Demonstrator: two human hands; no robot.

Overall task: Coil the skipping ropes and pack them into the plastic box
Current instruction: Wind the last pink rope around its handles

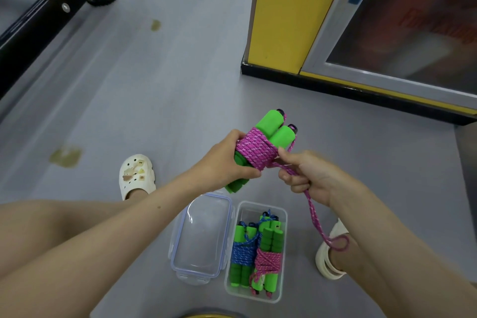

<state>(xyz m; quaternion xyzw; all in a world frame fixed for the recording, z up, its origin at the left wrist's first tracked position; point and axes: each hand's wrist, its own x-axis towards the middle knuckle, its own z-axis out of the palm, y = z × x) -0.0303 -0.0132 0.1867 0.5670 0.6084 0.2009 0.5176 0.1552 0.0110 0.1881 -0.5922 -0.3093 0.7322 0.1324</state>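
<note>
Judged from how things lie, the coiling step is in hand. A pair of green foam handles (273, 129) is gripped side by side by the left hand (224, 160). Its fingers (233, 137) are curled round the bundle, and the thumb is pressed against the lower turns. Several tight turns of pink rope (254, 148) are wound round the middle of the handles, right against those fingers. The right hand (309, 178) is held just beside the coil, with its fingers clamped on the loose tail (316, 219). The tail is passed through the fist and left hanging below it, ending in a small loop near the right foot.

Below both hands, on the floor (154, 98), the plastic box (284, 253) is set open. Its clear lid (204, 235) is laid just beside it, under the left forearm. Two wound bundles are already packed in the box side by side: a blue bundle (242, 253) and a pink bundle (269, 259). Whether enough room is left for a third cannot be told with certainty.

Only a short length is left to be wound, so the step is judged nearly finished. For the next move, the tail would need to be pulled taut by the right fingers and carried round the handles while the bundle is clamped firmly by the left. The end would then have to be tucked under a turn, or the coil may slacken. After that, the bundle could be lowered into the box.
</note>
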